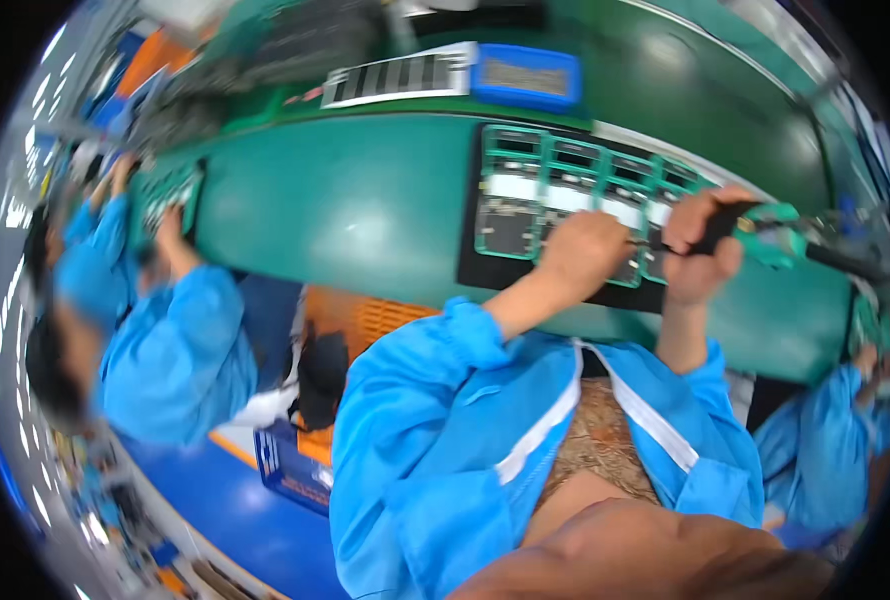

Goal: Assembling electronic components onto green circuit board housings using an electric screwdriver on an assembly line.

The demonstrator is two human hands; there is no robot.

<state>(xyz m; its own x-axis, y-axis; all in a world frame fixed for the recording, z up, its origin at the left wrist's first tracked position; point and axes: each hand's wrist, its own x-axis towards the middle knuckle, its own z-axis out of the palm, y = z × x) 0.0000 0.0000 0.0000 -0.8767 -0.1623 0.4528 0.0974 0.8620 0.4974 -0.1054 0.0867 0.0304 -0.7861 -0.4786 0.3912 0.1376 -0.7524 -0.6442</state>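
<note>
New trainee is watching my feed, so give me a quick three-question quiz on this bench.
1. True or false: the right hand grips a power screwdriver.
2. What does the left hand rest on: A) blue bin, B) fixture tray, C) conveyor belt?
3. What colour are the sleeves?

Key: 1 true; 2 B; 3 blue.

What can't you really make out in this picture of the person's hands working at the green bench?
- Head view: the tool tip, hidden between the left hand and right hand.
- Parts in the green tray of boards: too small and blurred.
- The co-worker's hands at far left: smeared by fisheye bend.
- The black-and-green driver: its cable runs off the right rim.
</note>
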